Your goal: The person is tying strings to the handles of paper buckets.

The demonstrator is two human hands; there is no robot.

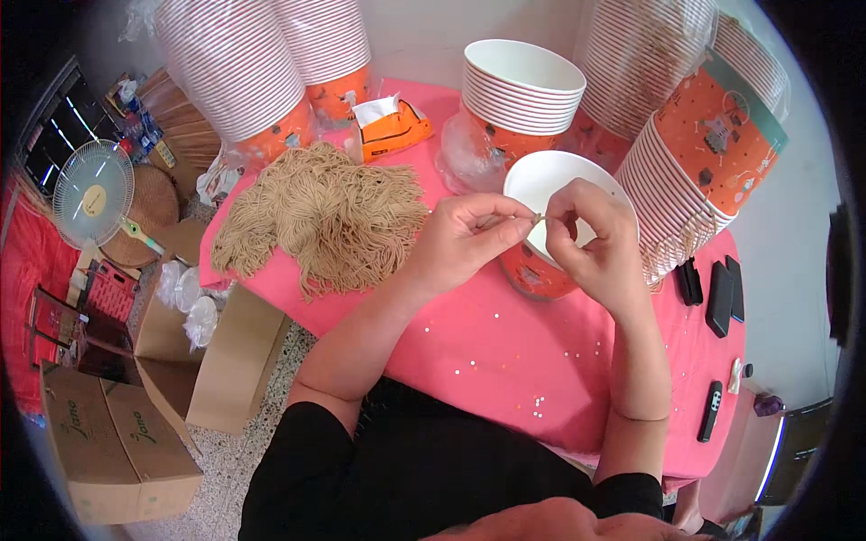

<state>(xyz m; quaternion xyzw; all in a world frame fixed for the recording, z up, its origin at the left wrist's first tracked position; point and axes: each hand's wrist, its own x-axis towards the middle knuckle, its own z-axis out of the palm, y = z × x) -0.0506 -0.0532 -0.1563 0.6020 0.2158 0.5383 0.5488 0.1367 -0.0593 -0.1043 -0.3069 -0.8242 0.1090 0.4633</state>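
Both my hands meet over the front rim of a paper bucket (538,281), white inside and orange with printed figures outside. Thumb and forefinger of my left hand (469,239) pinch a short bit of thin tan cord (538,218). My right hand (594,236) pinches the same cord from the other side, its fingers curled; most of the cord is hidden by the fingers. To the left of my hands lies a large heap of tan cords (325,216) on the pink-covered table (433,347).
Nested buckets (523,86) stand behind, with wrapped stacks (230,68) at back left. A leaning stack (672,194) at right has cords over its rims. An orange tissue pack (392,131), phones (720,299), a remote (711,410) and white dots lie on the table. Cardboard boxes (117,442) and a fan (95,194) stand left.
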